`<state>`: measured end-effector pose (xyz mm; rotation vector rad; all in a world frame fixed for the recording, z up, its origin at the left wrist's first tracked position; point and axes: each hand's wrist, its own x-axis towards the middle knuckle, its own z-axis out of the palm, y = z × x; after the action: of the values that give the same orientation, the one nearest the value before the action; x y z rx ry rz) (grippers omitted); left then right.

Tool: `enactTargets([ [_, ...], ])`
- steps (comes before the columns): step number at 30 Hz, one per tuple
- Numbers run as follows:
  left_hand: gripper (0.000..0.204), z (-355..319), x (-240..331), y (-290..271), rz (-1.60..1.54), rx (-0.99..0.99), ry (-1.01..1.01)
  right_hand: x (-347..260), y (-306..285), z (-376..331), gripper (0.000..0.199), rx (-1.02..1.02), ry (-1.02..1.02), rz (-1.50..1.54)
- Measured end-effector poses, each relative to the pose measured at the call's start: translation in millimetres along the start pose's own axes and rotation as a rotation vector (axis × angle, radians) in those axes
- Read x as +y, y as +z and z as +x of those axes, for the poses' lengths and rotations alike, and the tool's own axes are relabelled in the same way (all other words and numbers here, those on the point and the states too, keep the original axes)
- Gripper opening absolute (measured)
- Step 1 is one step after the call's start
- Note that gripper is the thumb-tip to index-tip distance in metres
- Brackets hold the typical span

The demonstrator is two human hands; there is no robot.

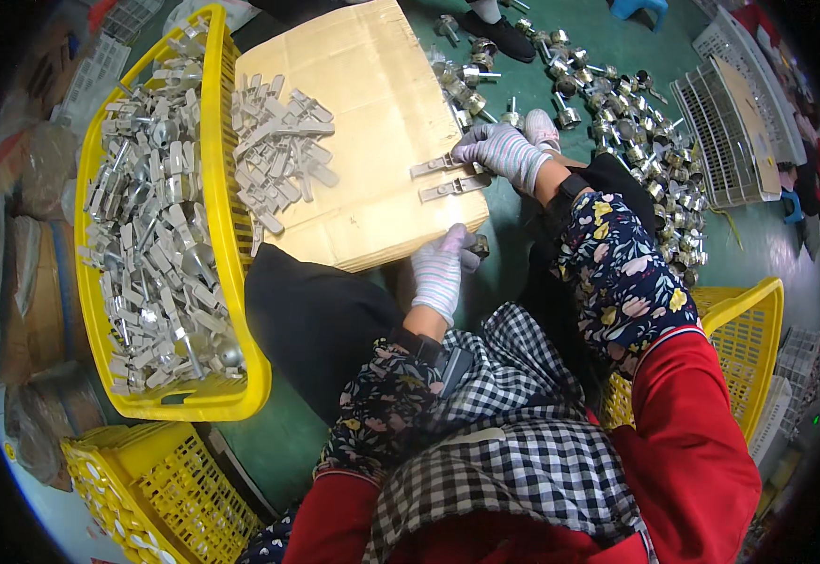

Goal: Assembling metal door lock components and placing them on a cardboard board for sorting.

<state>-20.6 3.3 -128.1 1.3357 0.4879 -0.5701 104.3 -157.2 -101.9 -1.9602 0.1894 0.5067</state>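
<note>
My right hand (pixel 509 156), in a striped knit glove, reaches over the right edge of a cardboard-covered work surface (pixel 372 103). Its fingers are closed on the end of a grey metal lever (pixel 432 166). Just below lies a second grey lever (pixel 453 187), flat on the cardboard. My left hand (pixel 439 273), gloved alike, is at the near edge of the surface, fingers closed. At its fingertips shows a small dark round metal part (pixel 479 246), mostly hidden. A loose heap of grey levers (pixel 283 141) covers the left side of the cardboard.
A yellow basket (pixel 255 376) full of levers and round metal parts stands close on the left. Many round metal parts with stems (pixel 607 122) lie on the green floor at right. Yellow baskets (pixel 180 484) stand at lower left, another (pixel 744 338) at right. White crates (pixel 730 132) stand beyond.
</note>
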Motion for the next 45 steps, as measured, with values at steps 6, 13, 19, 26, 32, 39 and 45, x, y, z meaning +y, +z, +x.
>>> enactTargets([
  [6,0.038,0.2,1.4,0.9,-0.002,-0.004,-0.016,-6.0,1.1,-0.2,0.028,0.001,-0.001,-0.047],
  [13,0.035,0.9,0.4,0.8,-0.006,-0.002,-0.001,-4.6,1.9,1.2,0.028,0.015,0.002,-0.006],
  [19,0.035,2.1,-1.9,3.4,0.001,0.004,0.013,-5.0,-0.1,-0.3,0.028,0.021,0.0,-0.072],
  [26,0.035,-0.4,4.1,5.0,0.001,0.025,0.019,-18.1,3.2,-5.4,0.039,0.141,-0.019,-0.416],
  [32,0.033,6.9,-8.0,4.8,-0.044,0.029,0.073,-16.4,1.8,-7.4,0.046,0.141,-0.002,-0.612],
  [39,0.022,42.9,-49.9,3.3,-0.062,0.034,0.316,-98.3,70.0,-29.8,0.04,0.151,-0.316,-0.609],
  [45,0.02,83.4,-95.1,-5.7,0.998,0.254,1.142,-138.5,168.1,10.8,0.038,0.035,-0.259,-0.765],
])
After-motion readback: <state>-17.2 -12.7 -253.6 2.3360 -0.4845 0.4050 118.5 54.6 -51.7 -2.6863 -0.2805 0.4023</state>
